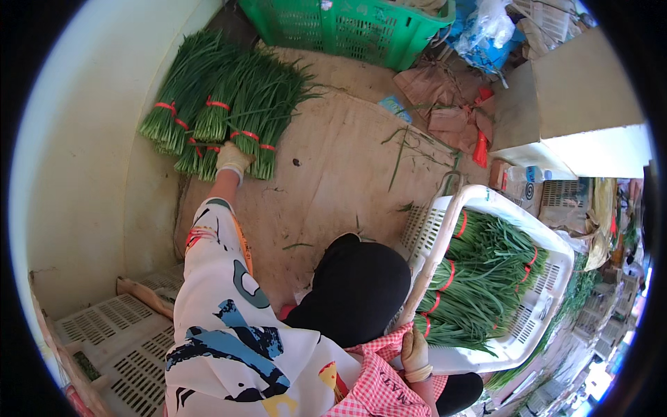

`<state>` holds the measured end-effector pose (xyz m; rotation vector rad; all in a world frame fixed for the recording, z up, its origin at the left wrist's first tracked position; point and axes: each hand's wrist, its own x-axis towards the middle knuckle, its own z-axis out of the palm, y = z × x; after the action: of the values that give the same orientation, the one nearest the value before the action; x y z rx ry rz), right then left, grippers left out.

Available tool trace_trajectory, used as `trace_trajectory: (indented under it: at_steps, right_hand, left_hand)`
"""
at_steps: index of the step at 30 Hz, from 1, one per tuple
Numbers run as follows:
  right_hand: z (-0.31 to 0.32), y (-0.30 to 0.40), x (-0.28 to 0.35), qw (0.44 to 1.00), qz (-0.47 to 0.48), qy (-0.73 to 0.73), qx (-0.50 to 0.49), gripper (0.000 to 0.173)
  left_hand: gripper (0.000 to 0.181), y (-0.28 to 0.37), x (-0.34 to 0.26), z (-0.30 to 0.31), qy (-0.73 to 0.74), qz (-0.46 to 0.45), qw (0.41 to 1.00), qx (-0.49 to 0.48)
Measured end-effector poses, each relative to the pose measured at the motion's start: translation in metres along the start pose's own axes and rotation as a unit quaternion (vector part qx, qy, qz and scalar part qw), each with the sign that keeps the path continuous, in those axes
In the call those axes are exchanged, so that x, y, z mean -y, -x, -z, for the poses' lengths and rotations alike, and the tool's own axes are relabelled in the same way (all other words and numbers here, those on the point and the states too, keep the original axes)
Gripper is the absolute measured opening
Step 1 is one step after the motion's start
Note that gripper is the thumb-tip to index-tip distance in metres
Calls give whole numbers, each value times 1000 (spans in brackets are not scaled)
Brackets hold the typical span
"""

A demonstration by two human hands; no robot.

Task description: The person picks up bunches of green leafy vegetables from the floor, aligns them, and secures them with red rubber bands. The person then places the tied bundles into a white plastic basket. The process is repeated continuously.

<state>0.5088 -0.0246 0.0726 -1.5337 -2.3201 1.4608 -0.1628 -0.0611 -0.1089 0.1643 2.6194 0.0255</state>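
Note:
My left hand [234,158], in a pale glove, reaches out to the stacked bundles of green garlic chives [266,94] by the wall and is closed around the stem end of one of them. Red bands tie the bundles. My right hand [415,352], also gloved, is low beside the near corner of a white plastic crate [560,250], against the red-checked apron [383,372]; its fingers are curled, and what they hold cannot be made out. Inside the crate lie several more banded bundles [479,276].
A green crate [333,26] stands at the far side. Crumpled brown paper [453,104], a red ribbon and loose leaves lie on the floor covering. A white box [573,94] is at the right, with a plastic bottle [529,174] beside it. Pale crates [109,323] sit lower left.

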Motion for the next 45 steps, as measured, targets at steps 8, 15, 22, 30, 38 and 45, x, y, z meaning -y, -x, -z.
trace_trajectory:
  at_steps: [8, 15, 22, 30, 38, 45]
  right_hand:
    - [-9, -1, -10, 997, 53, 1, -53, 41]
    - [13, 27, -15, 986, 68, -143, -56, 43]
    - [78, 66, 8, 871, 39, -488, -33, 57]
    - [115, 119, -5, 643, 225, -724, -107, 87]
    - [23, 188, -39, 546, 150, -811, -148, 29]
    - [-20, 178, -55, 630, 123, -766, -31, 28]
  left_hand:
    - [50, 104, -27, 22, -832, -415, -31, -367]
    - [54, 255, -114, 31, -732, 136, -406, -529]
    - [64, 402, -139, 83, -505, 413, -536, -536]
    - [80, 590, -160, 145, 34, 614, -607, -503]
    - [96, 651, -150, 127, 450, 759, -422, -207]
    - [109, 654, -123, 120, 475, 725, -412, -281]
